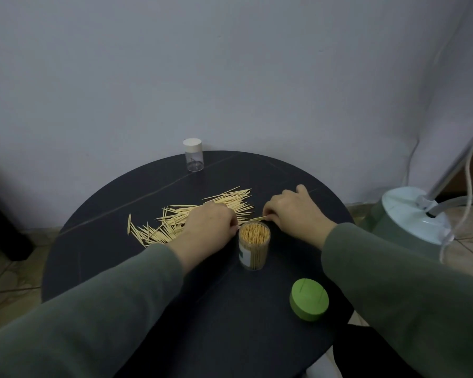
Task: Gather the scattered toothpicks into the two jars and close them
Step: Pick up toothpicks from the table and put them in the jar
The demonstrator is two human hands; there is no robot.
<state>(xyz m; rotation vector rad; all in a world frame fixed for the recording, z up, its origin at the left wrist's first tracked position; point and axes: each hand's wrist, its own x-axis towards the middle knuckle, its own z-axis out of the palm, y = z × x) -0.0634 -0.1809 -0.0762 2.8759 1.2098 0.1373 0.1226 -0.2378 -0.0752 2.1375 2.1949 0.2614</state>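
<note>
Scattered toothpicks [175, 219] lie in a loose heap on the round dark table [137, 268]. An open clear jar [254, 246], packed full of upright toothpicks, stands in the middle. My left hand [209, 222] rests curled over the heap just left of the jar. My right hand [290, 211] pinches a small bundle of toothpicks [256, 219] behind the jar's rim. The jar's green lid [309, 300] lies near the front right. A second small clear jar [193, 155] with a white cap on stands at the table's far edge.
A pale green appliance base [413, 222] with a metal pole and hoses stands on the tiled floor right of the table. A plain wall rises behind. A dark piece of furniture [3, 236] sits at the left edge.
</note>
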